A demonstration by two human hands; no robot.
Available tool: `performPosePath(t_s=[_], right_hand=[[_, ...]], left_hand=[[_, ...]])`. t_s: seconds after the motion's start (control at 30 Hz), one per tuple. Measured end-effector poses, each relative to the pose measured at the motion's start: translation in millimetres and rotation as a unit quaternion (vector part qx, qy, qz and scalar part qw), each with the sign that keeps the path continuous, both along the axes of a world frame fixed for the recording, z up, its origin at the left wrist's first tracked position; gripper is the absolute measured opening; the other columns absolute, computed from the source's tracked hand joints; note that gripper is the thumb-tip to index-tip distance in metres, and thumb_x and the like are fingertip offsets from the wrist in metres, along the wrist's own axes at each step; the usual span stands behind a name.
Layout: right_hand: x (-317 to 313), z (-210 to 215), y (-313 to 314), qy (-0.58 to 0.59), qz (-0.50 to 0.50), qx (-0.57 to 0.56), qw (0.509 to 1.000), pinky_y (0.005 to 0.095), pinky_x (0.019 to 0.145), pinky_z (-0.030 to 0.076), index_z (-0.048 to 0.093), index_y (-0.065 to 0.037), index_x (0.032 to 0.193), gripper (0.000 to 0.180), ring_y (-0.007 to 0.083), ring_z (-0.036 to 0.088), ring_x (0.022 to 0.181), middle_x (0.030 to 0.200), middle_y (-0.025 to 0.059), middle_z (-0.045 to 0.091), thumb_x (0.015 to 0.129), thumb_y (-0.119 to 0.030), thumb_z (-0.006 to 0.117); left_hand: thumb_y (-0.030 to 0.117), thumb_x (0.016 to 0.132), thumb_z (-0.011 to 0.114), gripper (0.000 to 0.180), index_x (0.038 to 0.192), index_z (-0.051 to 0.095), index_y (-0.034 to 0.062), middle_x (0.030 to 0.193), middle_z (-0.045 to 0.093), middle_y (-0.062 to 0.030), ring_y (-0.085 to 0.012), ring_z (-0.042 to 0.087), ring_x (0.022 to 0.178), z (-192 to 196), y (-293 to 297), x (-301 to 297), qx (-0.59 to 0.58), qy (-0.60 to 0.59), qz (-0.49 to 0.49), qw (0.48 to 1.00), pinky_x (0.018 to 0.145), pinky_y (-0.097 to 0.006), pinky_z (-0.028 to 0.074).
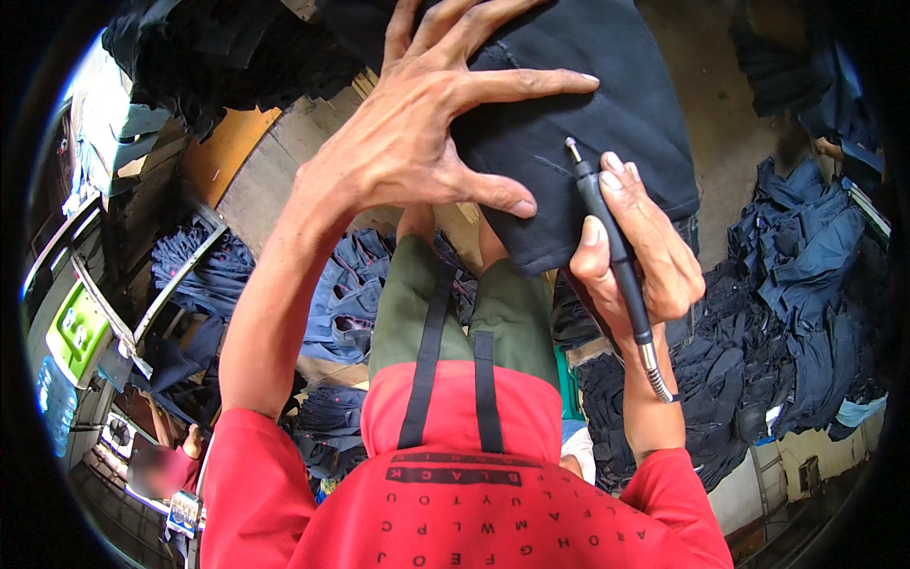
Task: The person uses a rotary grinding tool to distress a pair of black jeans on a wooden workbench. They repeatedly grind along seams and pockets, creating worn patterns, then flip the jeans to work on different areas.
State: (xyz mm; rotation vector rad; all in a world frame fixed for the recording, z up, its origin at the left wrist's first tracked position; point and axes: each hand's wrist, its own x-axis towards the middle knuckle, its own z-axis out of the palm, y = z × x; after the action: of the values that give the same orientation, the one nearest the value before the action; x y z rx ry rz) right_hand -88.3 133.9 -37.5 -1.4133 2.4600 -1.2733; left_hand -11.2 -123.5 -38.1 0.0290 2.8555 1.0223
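Note:
A dark denim garment (630, 90), nearly black, is stretched out in front of me; its near end hangs toward my knees. My left hand (422, 114) lies on it with fingers spread and thumb apart, holding nothing. In my right hand (659, 251) is a black pen-shaped rotary grinder (611, 220), gripped between thumb and fingers. Its small rounded metal tip points away from me, over the cloth. I cannot tell whether the tip touches. A short frayed scratch shows on the cloth just left of the tip. A spring-like sleeve trails from the tool's back end.
Piles of dark jeans (791, 256) line the right side. More folded blue denim (346, 294) lies on the floor beside my legs. Black cloth (227, 57) is heaped at the far left. At left are a metal rail (180, 275), a green tray (78, 332) and another person (171, 465).

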Motion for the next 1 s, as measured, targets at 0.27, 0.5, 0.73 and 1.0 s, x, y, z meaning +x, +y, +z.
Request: performPosePath(t_s=[0.27,0.5,0.73,1.0], right_hand=[[5.6,4.3,-4.8,-0.001,-0.021,0.013,1.000,0.0449,0.105,0.062,0.078,0.010,0.117,0.034,0.0392,0.080,0.113,0.112,0.0276,0.081,0.085,0.004,0.073],[10.3,3.6,-0.9,-0.008,-0.027,0.013,1.000,0.0453,0.105,0.062,0.079,0.010,0.117,0.032,0.0392,0.079,0.114,0.113,0.0275,0.081,0.087,0.000,0.074],[14.4,5.9,4.7,-0.019,-0.027,0.030,0.999,0.0458,0.105,0.062,0.079,0.010,0.118,0.031,0.0395,0.079,0.114,0.113,0.0275,0.081,0.090,-0.003,0.074],[15.8,2.5,11.7,-0.021,-0.016,0.020,0.999,0.0466,0.105,0.062,0.078,0.010,0.118,0.031,0.0397,0.079,0.113,0.113,0.0283,0.081,0.091,-0.005,0.075]], left_hand=[[0.088,0.076,0.075,0.097,0.157,0.062,0.0366,0.182,0.020,-0.0167,-0.0410,0.008,0.169,-4.3,-1.4,2.7,-0.020,0.038,-0.011,0.999,0.133,-0.064,-0.008],[0.088,0.075,0.076,0.098,0.158,0.062,0.0369,0.182,0.019,-0.0165,-0.0412,0.008,0.169,-6.8,-2.2,3.5,-0.028,0.053,-0.015,0.998,0.133,-0.064,-0.008],[0.088,0.074,0.076,0.098,0.157,0.063,0.0374,0.182,0.020,-0.0169,-0.0408,0.009,0.169,-6.5,-0.8,3.2,-0.035,0.052,-0.015,0.998,0.133,-0.064,-0.008],[0.088,0.073,0.076,0.098,0.157,0.063,0.0381,0.182,0.020,-0.0168,-0.0400,0.009,0.169,-5.2,-1.9,2.7,-0.022,0.025,-0.008,0.999,0.134,-0.063,-0.008]])
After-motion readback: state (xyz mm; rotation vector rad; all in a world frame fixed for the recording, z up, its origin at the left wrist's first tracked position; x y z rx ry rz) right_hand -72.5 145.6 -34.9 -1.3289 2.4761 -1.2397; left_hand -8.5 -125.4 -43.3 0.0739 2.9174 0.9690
